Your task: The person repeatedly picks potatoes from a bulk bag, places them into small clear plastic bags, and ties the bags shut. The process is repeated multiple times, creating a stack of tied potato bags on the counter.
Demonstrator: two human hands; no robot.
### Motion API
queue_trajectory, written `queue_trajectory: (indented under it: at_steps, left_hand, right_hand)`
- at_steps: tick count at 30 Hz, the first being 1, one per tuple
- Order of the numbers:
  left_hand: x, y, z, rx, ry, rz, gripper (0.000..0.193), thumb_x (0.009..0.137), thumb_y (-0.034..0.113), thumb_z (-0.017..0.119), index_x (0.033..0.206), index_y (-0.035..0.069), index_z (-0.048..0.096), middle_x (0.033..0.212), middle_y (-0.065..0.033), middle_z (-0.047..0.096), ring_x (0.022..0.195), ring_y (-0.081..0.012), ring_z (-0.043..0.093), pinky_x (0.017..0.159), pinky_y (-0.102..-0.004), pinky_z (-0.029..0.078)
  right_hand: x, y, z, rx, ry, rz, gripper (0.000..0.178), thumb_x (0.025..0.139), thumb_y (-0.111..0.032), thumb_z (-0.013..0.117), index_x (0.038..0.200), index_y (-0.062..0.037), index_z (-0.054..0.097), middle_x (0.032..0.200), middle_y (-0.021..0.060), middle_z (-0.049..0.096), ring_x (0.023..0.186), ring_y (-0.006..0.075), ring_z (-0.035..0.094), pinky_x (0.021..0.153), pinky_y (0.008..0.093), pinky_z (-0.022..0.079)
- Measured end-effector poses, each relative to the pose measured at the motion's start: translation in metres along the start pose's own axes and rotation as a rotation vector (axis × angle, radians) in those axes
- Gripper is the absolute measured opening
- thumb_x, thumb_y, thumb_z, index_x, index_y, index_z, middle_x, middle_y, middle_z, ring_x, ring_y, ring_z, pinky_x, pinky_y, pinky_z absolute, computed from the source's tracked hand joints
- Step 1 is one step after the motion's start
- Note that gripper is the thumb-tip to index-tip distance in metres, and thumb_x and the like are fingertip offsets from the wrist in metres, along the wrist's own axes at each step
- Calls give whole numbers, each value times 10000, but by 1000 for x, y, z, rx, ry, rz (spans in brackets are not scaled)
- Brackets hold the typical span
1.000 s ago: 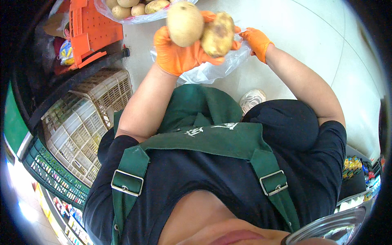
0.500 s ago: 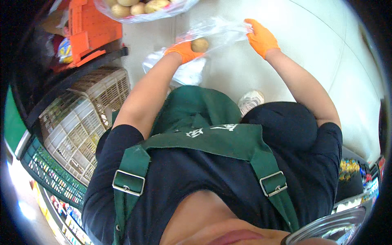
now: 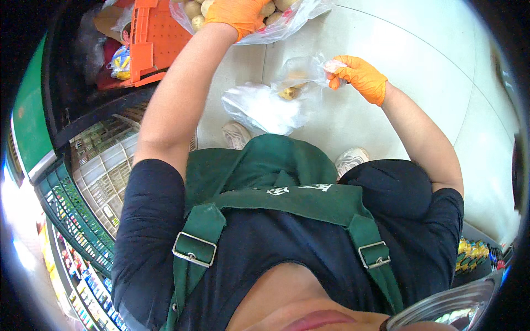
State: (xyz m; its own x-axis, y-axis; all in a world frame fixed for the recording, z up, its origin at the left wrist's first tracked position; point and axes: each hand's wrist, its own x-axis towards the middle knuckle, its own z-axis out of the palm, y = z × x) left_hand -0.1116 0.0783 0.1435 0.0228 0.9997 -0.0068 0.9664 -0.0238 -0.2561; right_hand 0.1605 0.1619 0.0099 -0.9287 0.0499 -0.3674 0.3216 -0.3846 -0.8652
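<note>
My left hand [image 3: 236, 17], in an orange glove, reaches onto the potatoes [image 3: 194, 9] heaped in a large clear plastic bag [image 3: 281, 31] at the far edge of the view. Its fingers run partly out of the picture, so its grip is hidden. My right hand [image 3: 356, 77], also gloved in orange, pinches the rim of a small clear plastic bag [image 3: 312, 69]. That bag hangs down to the left of the hand, with a yellowish potato [image 3: 288, 93] showing through it. Next to it on the floor lies a crumpled bundle of white plastic bags [image 3: 259, 107].
An orange crate [image 3: 152, 41] stands at the far left, by the large bag. Nearer on the left are a pale slatted crate [image 3: 107, 171] and a green mesh basket [image 3: 74, 207]. My shoes [image 3: 351, 158] rest on light floor tiles [image 3: 419, 49].
My left hand has left the small bag's rim and moved up to the large bag of potatoes. A potato now sits in the small bag, which my right hand holds slightly lower.
</note>
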Motion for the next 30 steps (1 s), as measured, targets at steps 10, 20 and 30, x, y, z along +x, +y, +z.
queue_trajectory:
  at_steps: [10, 20, 30]
  left_hand:
    - [4, -32, 10, 263, 150, 445, 217, 839, 330, 638, 1004, 194, 673, 1344, -131, 503, 1212, -364, 519, 921, -578, 464]
    - [-15, -26, -34, -177, 79, 271, 672, 745, 226, 777, 1359, 145, 516, 1367, -251, 474, 1190, -446, 553, 1005, -439, 475]
    - [-123, 153, 76, -2333, -310, -595, 809, 825, 467, 789, 1437, 44, 471, 1328, -151, 601, 1283, -283, 571, 1033, -506, 497]
  right_hand:
    - [-15, 10, -6, 30, 151, 26, 366, 979, -482, 625, 959, -119, 670, 818, 7, 672, 807, 124, 613, 826, 295, 470]
    - [-9, 11, -3, 139, 186, 34, 352, 986, -433, 624, 969, -88, 693, 813, 29, 668, 786, 149, 655, 808, 298, 514]
    - [-3, -9, 7, 445, 5, 81, 334, 1039, -387, 559, 1069, -80, 689, 776, 50, 647, 643, 139, 562, 650, 285, 456]
